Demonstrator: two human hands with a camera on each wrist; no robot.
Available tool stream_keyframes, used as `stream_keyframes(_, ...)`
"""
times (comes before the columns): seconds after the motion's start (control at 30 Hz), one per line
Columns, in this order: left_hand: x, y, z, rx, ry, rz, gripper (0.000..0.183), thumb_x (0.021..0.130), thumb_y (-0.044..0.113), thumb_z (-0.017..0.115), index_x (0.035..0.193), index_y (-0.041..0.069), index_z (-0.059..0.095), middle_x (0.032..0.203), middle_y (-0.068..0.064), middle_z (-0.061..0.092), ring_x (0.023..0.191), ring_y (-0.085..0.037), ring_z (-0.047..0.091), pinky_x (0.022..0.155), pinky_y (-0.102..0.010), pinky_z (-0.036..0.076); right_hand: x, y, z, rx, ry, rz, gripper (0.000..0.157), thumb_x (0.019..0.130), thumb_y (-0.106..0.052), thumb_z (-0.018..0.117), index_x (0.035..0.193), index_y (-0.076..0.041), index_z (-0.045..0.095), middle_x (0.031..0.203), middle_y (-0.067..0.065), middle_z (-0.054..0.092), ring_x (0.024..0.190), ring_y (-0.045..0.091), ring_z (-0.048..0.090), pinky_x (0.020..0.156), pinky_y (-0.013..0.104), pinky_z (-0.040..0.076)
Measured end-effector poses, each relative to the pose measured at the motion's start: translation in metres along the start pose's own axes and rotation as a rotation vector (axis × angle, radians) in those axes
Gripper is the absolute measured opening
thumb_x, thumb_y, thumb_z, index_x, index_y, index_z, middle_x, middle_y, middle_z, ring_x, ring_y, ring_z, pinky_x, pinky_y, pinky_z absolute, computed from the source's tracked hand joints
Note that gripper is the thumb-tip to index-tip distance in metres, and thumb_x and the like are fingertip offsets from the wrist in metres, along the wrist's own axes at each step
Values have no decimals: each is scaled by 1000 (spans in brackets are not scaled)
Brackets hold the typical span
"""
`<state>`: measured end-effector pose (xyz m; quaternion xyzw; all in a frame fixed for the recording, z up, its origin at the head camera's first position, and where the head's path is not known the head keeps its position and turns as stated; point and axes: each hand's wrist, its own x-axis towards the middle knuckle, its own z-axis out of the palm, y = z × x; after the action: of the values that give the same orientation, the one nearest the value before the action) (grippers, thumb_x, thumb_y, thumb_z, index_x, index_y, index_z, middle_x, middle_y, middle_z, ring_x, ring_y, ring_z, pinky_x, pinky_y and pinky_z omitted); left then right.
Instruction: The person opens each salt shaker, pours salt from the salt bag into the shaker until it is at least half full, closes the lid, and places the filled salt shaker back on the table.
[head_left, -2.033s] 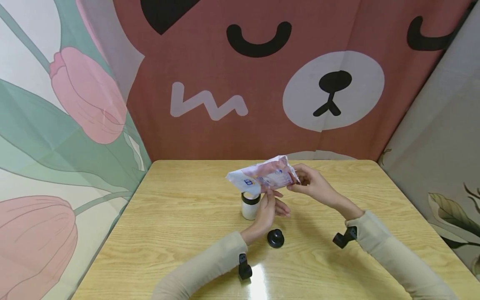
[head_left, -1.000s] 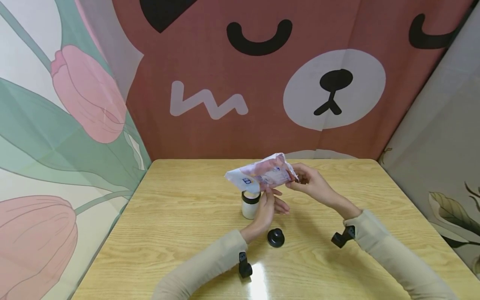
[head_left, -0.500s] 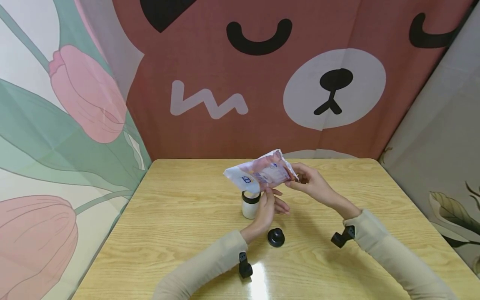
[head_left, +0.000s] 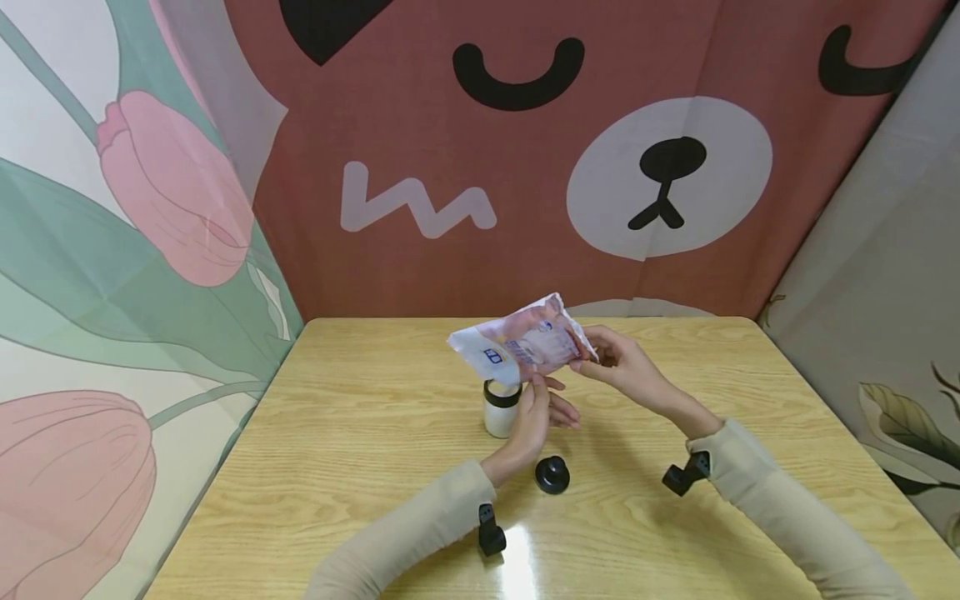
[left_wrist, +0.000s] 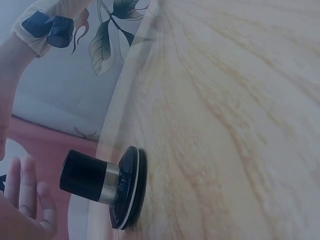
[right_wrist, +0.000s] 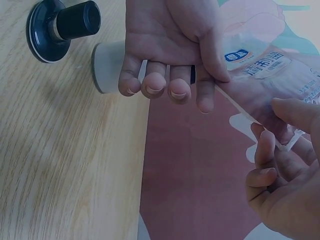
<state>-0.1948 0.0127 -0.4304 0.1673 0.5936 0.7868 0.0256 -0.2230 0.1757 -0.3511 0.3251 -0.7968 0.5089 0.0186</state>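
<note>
1. The printed bag (head_left: 517,337) is up off the table (head_left: 337,467), tilted, its pale left end low over the mouth of the white jar (head_left: 500,418). The jar stands upright on the table, its black rim partly behind the bag.

2. The right hand (head_left: 624,365) pinches the bag's right-hand lower corner between thumb and fingertips; its remaining fingers are bent in toward the palm.

3. The left hand (head_left: 533,414) nips the bag's lower edge between thumb and forefinger, near the jar. Its other fingers stretch out slightly apart — in the right wrist view they seem to hold nothing.

4. Done, as far as shows: the jar has no lid on it, and the bag is in place above its mouth. The black lid (head_left: 552,476) sits knob up on the table, on the near side of the jar and apart from it.

5. Not settled by these views: whether anything is passing from bag to jar, and how full either one is. The bag and the left hand hide too much of the jar's mouth.

6. Left, by my reading: the bag is not yet set down, and the lid is not back on the jar — so this looks like the middle of the work.
</note>
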Motion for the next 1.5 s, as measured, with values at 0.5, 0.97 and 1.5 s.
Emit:
stream_keyframes(0.5,-1,1,1,30,-8,1,52,98,27,6,106,-13,39,77,-41,53,69,-54,53,66,-61,43,0,-1,0,-22,9,15,35,84,-6,60,117,-10,51,97,8,57,66,20,46,52,26,41)
stream_keyframes(0.97,-1,3,-1,33,-10,-7,53,98,27,5,107,-14,37,78,-41,53,70,-54,54,67,-61,43,1,-1,1,-23,14,18,34,84,-7,60,117,-10,51,97,7,57,66,19,47,52,27,41)
stream_keyframes(1.5,0,7,-1,23,17,-39,54,98,29,6,109,-15,36,81,-42,52,72,-55,53,69,-62,41,1,0,4,-12,21,12,34,83,-5,61,116,-8,51,95,8,57,63,19,45,49,27,39)
